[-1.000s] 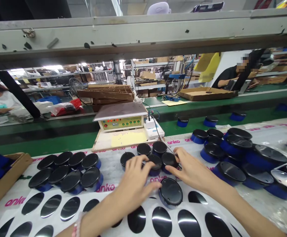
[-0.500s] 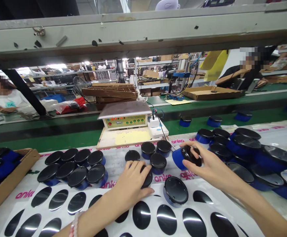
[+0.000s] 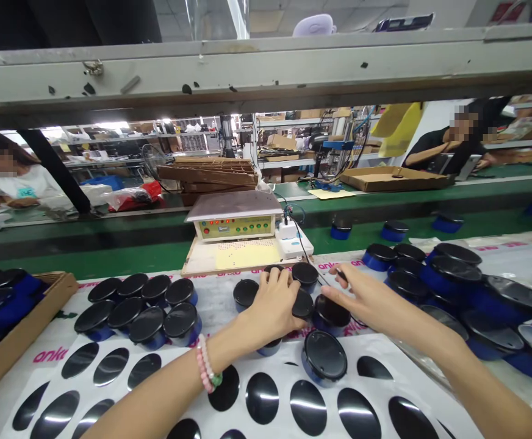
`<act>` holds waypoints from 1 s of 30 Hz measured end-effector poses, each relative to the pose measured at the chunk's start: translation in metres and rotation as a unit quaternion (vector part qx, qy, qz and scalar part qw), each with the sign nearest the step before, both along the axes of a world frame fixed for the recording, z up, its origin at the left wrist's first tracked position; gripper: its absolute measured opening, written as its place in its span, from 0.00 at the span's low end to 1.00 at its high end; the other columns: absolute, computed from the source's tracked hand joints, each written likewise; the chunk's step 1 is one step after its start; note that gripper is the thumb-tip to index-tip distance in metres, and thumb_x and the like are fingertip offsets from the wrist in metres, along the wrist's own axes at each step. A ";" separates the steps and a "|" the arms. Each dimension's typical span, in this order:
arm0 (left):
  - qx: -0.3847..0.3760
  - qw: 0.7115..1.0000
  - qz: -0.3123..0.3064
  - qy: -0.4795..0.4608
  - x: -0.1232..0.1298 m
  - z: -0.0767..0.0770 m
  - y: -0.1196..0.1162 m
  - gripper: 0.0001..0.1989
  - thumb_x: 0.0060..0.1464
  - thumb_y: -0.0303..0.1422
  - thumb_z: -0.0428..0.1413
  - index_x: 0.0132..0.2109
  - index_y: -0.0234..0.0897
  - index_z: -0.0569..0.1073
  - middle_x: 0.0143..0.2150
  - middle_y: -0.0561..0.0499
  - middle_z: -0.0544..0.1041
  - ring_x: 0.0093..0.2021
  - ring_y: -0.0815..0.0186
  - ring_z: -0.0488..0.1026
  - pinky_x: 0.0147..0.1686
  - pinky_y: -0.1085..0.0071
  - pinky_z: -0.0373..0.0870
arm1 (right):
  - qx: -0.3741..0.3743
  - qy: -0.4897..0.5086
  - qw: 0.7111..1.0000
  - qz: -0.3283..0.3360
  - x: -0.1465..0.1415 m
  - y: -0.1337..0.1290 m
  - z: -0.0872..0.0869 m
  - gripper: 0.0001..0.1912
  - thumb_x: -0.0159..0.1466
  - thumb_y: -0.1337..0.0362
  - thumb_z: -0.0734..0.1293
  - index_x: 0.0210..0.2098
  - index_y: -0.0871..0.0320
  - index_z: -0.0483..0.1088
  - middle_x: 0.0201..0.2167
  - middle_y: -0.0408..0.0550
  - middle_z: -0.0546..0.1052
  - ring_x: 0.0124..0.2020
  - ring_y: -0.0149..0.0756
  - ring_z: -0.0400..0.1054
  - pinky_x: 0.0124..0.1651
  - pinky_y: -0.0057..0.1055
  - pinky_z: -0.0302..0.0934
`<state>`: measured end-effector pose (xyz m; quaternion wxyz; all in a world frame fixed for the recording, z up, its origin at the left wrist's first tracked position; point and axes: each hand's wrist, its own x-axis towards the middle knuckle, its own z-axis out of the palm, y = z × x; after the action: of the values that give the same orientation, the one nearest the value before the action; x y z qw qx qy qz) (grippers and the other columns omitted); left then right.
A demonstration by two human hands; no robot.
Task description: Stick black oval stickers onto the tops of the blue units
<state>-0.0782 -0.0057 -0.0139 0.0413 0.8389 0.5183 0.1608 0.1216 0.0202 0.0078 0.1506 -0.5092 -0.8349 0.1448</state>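
My left hand (image 3: 273, 302) is curled over the middle group of round blue pieces with shiny black tops, its fingers and thumb around one round blue piece (image 3: 303, 303). The palm hides part of its neighbours. To the right, my right hand (image 3: 355, 292) has thumb and fingers apart beside another black-topped piece (image 3: 332, 314), which stands upright on the table. A small dark spot shows between those fingers; I cannot make out what it is. Nearer me, a single piece (image 3: 324, 356) rests on a white sheet (image 3: 288, 366) bearing rows of black ovals.
Similar pieces form a cluster (image 3: 147, 308) on the left and a heap (image 3: 453, 286) on the right. More fill a cardboard box (image 3: 41, 317). Behind stands a control box (image 3: 233, 222) with a cable. Several pieces sit on the green belt (image 3: 357, 235). A shelf beam (image 3: 266, 82) crosses overhead.
My right hand has set its tilted piece down upright beside the group and loosened its fingers. My left hand has moved right and away from me onto another piece.
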 end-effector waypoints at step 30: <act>0.258 0.963 -0.049 -0.059 -0.012 0.026 -0.038 0.32 0.48 0.29 0.59 0.59 0.32 0.57 0.52 0.41 0.70 0.49 0.53 0.63 0.49 0.55 0.66 | -0.170 0.419 0.889 0.069 -0.052 -0.032 0.025 0.11 0.60 0.54 0.61 0.31 0.54 0.58 0.31 0.42 0.64 0.37 0.36 0.62 0.43 0.33 0.62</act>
<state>-0.0899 -0.0441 0.0126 -0.1385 0.8346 0.4139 0.3362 0.0694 -0.0118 0.0332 0.3869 -0.3599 -0.6902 0.4944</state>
